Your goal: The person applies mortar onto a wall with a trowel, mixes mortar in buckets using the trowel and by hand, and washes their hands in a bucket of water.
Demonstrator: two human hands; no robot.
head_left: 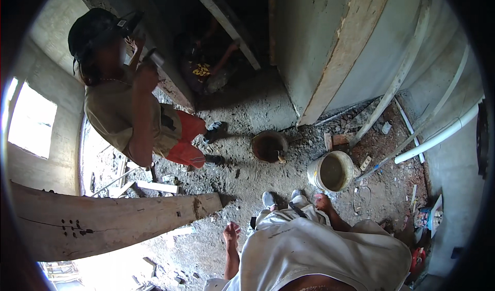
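Note:
My left hand [232, 232] hangs beside my body with its fingers loosely bent and apart; it holds nothing that I can see. Close to my right thigh is my right hand [324, 202], its fingers curled in and nothing visible in them. A pale bucket [312, 176] filled with grey, murky contents stands just ahead of that hand, not touched by it. Farther forward, a dark round bucket [254, 149] sits on the rough floor, with a small light-coloured piece at its rim.
At the left stands a person [116, 110] in a cap and red shorts, raising a grey-headed tool [155, 58]. Another person [203, 72] is low in the dark opening. Boards [394, 82] lean at the right near a white pipe [438, 139]. Rubble covers the floor.

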